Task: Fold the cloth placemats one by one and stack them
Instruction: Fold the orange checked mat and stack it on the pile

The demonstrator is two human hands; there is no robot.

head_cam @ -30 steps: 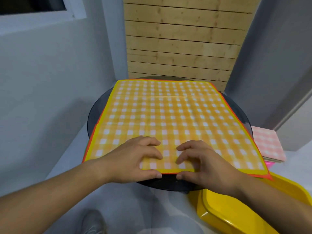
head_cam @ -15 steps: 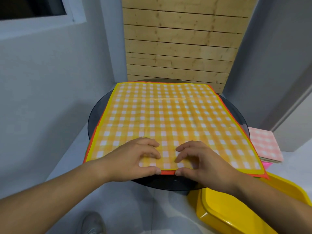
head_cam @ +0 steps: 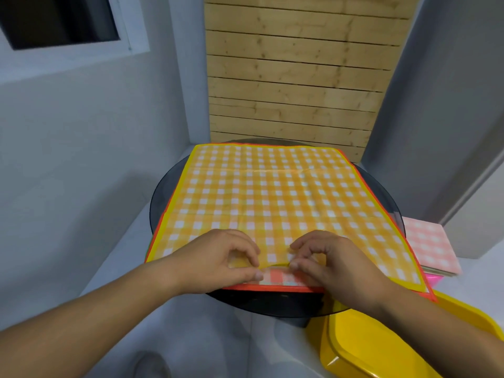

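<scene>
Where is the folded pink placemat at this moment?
In the head view the folded pink placemat lies at the right, beside the round dark table bearing the yellow placemat, just beyond the yellow tub.

My left hand and my right hand are side by side at the near edge of the yellow checked placemat, which lies spread over the round dark tabletop. Each hand pinches this edge between thumb and fingers and lifts it a little, so an orange checked placemat shows under it. Past the right rim, a folded pink checked placemat lies on a small pile. A yellow plastic tub stands under my right forearm. Behind the tabletop is a wall of wooden boards.
</scene>
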